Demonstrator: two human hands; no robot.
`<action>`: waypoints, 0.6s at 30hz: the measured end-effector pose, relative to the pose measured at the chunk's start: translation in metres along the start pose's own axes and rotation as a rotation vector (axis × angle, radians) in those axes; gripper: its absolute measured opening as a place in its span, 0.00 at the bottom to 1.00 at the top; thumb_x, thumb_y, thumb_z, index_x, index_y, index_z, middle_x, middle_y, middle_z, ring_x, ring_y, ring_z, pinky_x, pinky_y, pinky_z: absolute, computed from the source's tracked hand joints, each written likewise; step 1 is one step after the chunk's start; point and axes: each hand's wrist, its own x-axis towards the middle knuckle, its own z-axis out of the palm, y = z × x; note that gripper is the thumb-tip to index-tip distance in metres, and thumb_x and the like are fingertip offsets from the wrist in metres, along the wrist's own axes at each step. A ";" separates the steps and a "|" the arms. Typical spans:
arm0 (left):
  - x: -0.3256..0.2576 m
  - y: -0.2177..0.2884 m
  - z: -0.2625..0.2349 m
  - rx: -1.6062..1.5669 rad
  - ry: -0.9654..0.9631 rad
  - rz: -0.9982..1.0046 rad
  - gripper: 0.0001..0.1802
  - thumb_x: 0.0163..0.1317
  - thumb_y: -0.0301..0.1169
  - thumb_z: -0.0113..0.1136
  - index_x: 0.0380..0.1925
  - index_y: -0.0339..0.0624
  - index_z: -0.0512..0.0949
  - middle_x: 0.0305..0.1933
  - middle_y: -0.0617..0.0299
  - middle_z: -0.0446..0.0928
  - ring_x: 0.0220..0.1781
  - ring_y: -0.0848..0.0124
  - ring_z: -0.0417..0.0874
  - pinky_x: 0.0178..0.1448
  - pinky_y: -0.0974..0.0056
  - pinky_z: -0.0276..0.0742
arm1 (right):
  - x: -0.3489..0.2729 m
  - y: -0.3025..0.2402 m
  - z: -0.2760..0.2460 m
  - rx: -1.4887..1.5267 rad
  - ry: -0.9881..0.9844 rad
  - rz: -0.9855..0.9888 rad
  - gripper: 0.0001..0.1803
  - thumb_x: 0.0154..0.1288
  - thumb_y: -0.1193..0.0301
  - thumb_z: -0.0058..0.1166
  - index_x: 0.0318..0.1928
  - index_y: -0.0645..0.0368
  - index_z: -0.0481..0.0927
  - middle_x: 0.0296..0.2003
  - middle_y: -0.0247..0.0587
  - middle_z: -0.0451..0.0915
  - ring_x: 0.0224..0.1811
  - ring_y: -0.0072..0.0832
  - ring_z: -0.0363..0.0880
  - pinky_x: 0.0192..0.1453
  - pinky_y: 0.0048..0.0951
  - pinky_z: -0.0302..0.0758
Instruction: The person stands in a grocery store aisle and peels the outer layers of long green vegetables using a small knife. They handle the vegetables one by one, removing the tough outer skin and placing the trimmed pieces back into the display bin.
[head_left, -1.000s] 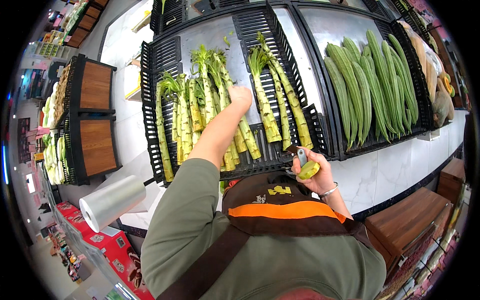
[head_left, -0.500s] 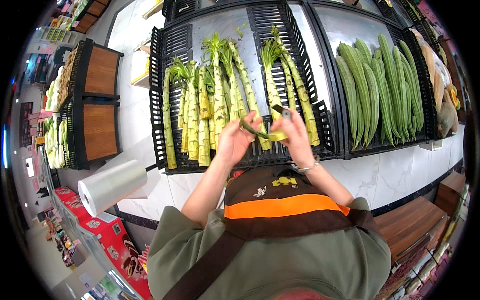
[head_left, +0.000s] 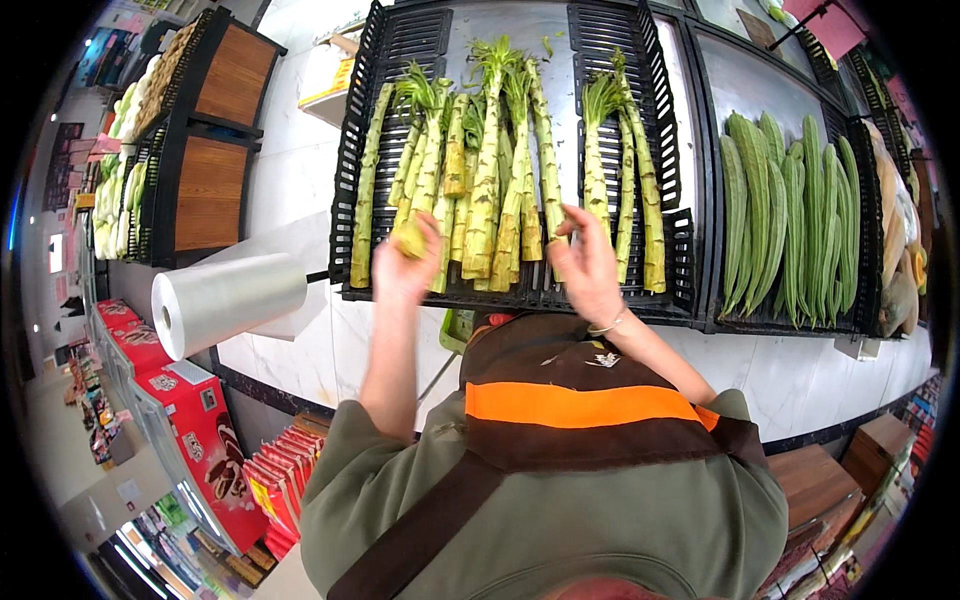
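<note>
Blurred by motion, my left hand (head_left: 408, 265) is closed on a yellow-green piece (head_left: 410, 239) at the lower ends of the left-hand celtuce stalks. Whether that piece is a stalk's end or something separate, I cannot tell. My right hand (head_left: 592, 270) has its fingers apart beside the foot of another celtuce stalk (head_left: 552, 180), and nothing shows in it. Several celtuce stalks (head_left: 485, 210) with leafy tops lie in a black slatted crate (head_left: 348, 170), cut ends toward me. A smaller group of stalks (head_left: 651, 220) lies on the crate's right side.
Ridged green gourds (head_left: 765, 220) fill a neighbouring crate at right. A roll of clear plastic bags (head_left: 235, 300) sticks out at left, near the crate's corner. Wooden-sided vegetable stands (head_left: 208, 195) and a red freezer (head_left: 195, 430) are farther left.
My hands, together on a green strip and a yellow piece, have moved apart, the left toward the left stalks. The dark flat object by my right hand no longer shows. The view has shifted.
</note>
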 end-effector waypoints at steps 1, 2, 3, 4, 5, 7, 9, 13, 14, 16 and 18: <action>0.008 0.032 0.013 -0.044 -0.102 0.017 0.12 0.67 0.24 0.41 0.48 0.30 0.67 0.44 0.46 0.72 0.44 0.58 0.78 0.47 0.60 0.84 | -0.004 0.010 -0.003 0.138 0.050 0.110 0.26 0.69 0.57 0.50 0.58 0.64 0.68 0.35 0.36 0.74 0.28 0.22 0.67 0.34 0.24 0.69; 0.018 0.069 0.025 -0.022 -0.150 0.077 0.13 0.68 0.25 0.40 0.49 0.29 0.67 0.45 0.45 0.72 0.44 0.57 0.78 0.48 0.59 0.84 | -0.008 0.014 -0.009 0.116 0.067 0.138 0.25 0.70 0.58 0.49 0.57 0.65 0.68 0.34 0.34 0.73 0.29 0.20 0.67 0.35 0.24 0.68; 0.025 0.106 0.039 -0.068 -0.199 0.047 0.15 0.69 0.26 0.40 0.51 0.29 0.67 0.46 0.45 0.73 0.47 0.54 0.78 0.50 0.58 0.83 | -0.013 0.022 -0.016 0.091 0.089 0.163 0.23 0.71 0.60 0.47 0.57 0.65 0.68 0.33 0.32 0.73 0.29 0.18 0.66 0.35 0.23 0.68; 0.037 0.146 0.054 -0.050 -0.169 0.283 0.17 0.70 0.27 0.39 0.55 0.30 0.65 0.50 0.43 0.71 0.52 0.53 0.76 0.51 0.57 0.83 | -0.019 0.038 -0.018 0.091 0.139 0.171 0.23 0.71 0.59 0.47 0.57 0.64 0.69 0.31 0.31 0.73 0.29 0.16 0.65 0.36 0.22 0.67; 0.050 0.187 0.066 -0.033 -0.135 0.521 0.19 0.70 0.27 0.38 0.58 0.30 0.64 0.54 0.42 0.69 0.56 0.51 0.74 0.52 0.55 0.83 | -0.025 0.051 -0.020 0.133 0.158 0.246 0.23 0.72 0.58 0.47 0.57 0.62 0.69 0.32 0.31 0.74 0.30 0.16 0.66 0.38 0.20 0.66; 0.060 0.259 0.082 0.027 -0.058 0.767 0.26 0.71 0.36 0.39 0.66 0.35 0.55 0.66 0.38 0.57 0.69 0.48 0.60 0.61 0.42 0.74 | -0.032 0.054 -0.029 0.262 0.115 0.452 0.20 0.73 0.57 0.45 0.54 0.60 0.71 0.32 0.31 0.75 0.26 0.13 0.64 0.31 0.17 0.65; 0.063 0.263 0.106 -0.013 0.121 0.611 0.34 0.69 0.43 0.41 0.69 0.38 0.46 0.73 0.43 0.41 0.74 0.47 0.47 0.67 0.34 0.55 | -0.041 0.059 -0.039 0.365 0.104 0.585 0.19 0.73 0.56 0.44 0.50 0.59 0.71 0.31 0.30 0.75 0.22 0.10 0.61 0.24 0.15 0.60; 0.074 0.262 0.110 0.386 0.211 0.618 0.40 0.68 0.43 0.44 0.71 0.39 0.39 0.75 0.46 0.28 0.77 0.47 0.38 0.70 0.30 0.46 | -0.051 0.057 -0.034 0.513 0.201 0.702 0.18 0.73 0.54 0.43 0.44 0.56 0.71 0.29 0.28 0.73 0.16 0.07 0.52 0.15 0.14 0.48; 0.077 0.186 0.124 0.633 0.292 0.807 0.34 0.67 0.33 0.49 0.68 0.34 0.47 0.70 0.40 0.48 0.69 0.46 0.60 0.65 0.36 0.64 | -0.056 0.063 -0.035 0.512 0.261 0.719 0.18 0.73 0.53 0.43 0.45 0.56 0.70 0.30 0.29 0.74 0.16 0.07 0.52 0.15 0.14 0.48; 0.099 0.198 0.090 0.502 0.172 0.758 0.25 0.66 0.27 0.50 0.60 0.31 0.58 0.58 0.43 0.64 0.55 0.55 0.72 0.56 0.48 0.75 | -0.056 0.061 -0.033 0.524 0.237 0.732 0.18 0.73 0.53 0.44 0.44 0.56 0.70 0.31 0.29 0.74 0.15 0.07 0.52 0.15 0.14 0.48; 0.119 0.178 0.071 0.524 -0.020 0.699 0.13 0.65 0.22 0.52 0.48 0.30 0.68 0.42 0.51 0.74 0.39 0.65 0.77 0.43 0.62 0.80 | -0.057 0.060 -0.032 0.529 0.240 0.748 0.18 0.72 0.53 0.44 0.44 0.56 0.70 0.32 0.30 0.74 0.15 0.07 0.51 0.15 0.14 0.47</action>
